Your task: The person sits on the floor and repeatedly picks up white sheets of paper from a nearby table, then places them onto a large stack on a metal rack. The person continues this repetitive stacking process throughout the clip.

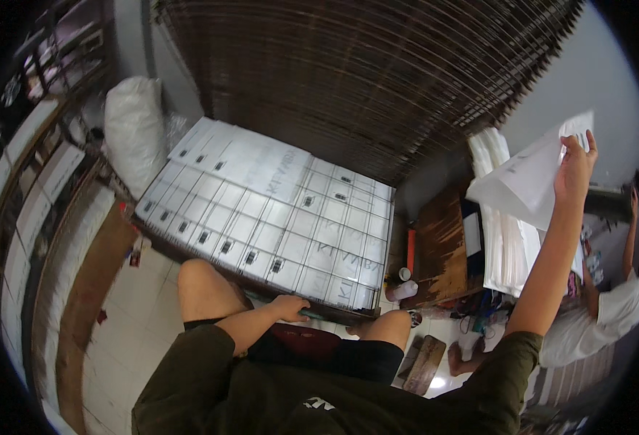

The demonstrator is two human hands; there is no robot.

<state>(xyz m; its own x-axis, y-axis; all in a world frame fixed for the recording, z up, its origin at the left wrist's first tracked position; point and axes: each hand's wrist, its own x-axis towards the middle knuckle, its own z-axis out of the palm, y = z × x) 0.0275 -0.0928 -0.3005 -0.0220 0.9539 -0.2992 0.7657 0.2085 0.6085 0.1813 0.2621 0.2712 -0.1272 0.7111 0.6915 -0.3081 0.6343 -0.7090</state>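
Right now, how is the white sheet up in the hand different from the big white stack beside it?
The white sheet is thin, while the white stack is thick, with many layers.
The white sheet is held up by the right hand, but neither hand holds the white stack.
The white sheet tilts and bends; the white stack looks straighter.
Both are white.

I watch through one wide fisheye worn on the person's head, left of centre, facing steeply down and forward. The dark shirt sits closest, along the lower edge; the white grid-marked surface spreads mid-view, farther off, and a dark slatted panel spans the top.
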